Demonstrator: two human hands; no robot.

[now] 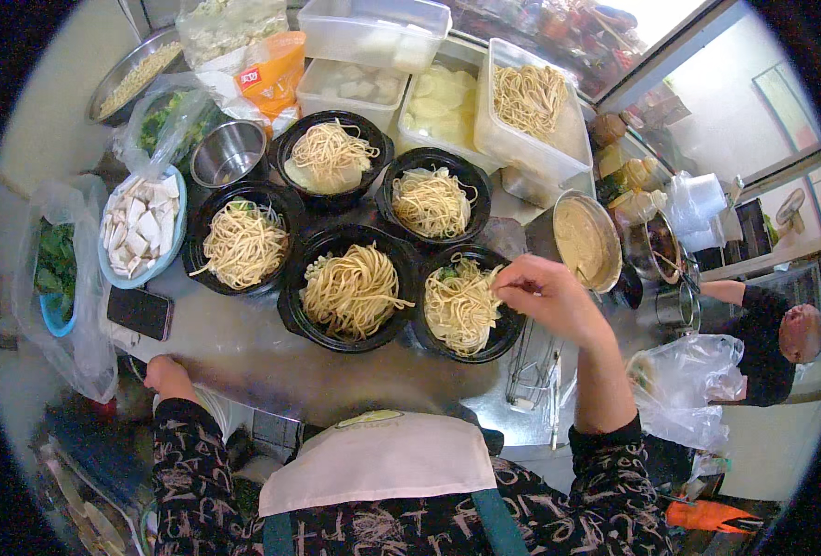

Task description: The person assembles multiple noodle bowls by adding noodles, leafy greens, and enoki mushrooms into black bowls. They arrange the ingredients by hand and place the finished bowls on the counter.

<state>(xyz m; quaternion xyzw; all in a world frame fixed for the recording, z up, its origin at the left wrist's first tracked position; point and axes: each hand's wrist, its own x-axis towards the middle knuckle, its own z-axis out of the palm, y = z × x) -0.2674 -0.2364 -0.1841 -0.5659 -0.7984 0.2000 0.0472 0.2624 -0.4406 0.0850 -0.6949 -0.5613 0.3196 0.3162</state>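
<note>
Several black bowls of noodles stand on the metal counter [264, 361]. My right hand [546, 295] is over the right rim of the front right bowl [497, 340], its fingertips pinched beside the noodles [459, 306]; whether something is between them cannot be told. My left hand [168, 377] rests at the counter's left front edge, below a dark phone [139, 313], its fingers curled and partly hidden. Near the middle sits a bowl with thick noodles [351, 292]. Others hold noodles at the left [243, 247], the back [334, 153] and the back right [434, 201].
Left are a blue basket of white cut pieces [142, 226] and bagged greens [55, 267]. Behind stand a steel bowl [228, 154] and a plastic tub of noodles [532, 101]. A pot of tan sauce [586, 240] and wire racks [532, 368] are right. Another person [765, 340] stands far right.
</note>
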